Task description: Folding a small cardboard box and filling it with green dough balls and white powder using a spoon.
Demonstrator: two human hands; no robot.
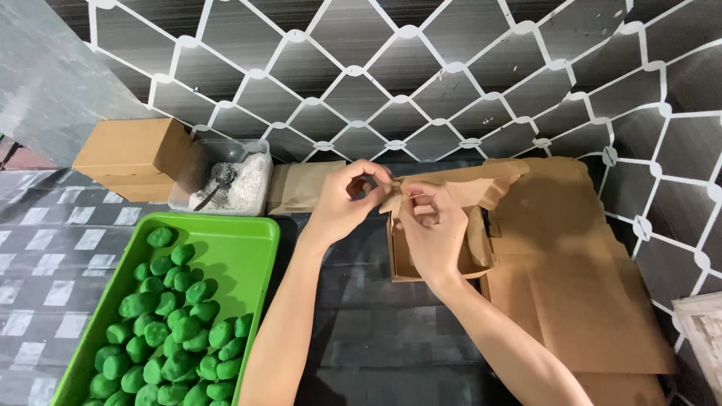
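Observation:
My left hand [347,201] and my right hand [430,229] meet over a small brown cardboard box [401,263] on the dark tabletop. The fingers of both hands pinch a flap of the box [459,186] at its top edge and bend it. The box stands open, its inside facing me, partly hidden behind my right hand. To the left lies a green tray [237,248] holding several round green balls [169,323].
A closed brown box [131,154] stands at the back left, beside a clear tub of white powder [233,180] with a spoon in it. Flat cardboard sheets [571,278] are stacked at the right. A folded brown piece [297,188] lies behind my left hand. A patterned wall rises behind.

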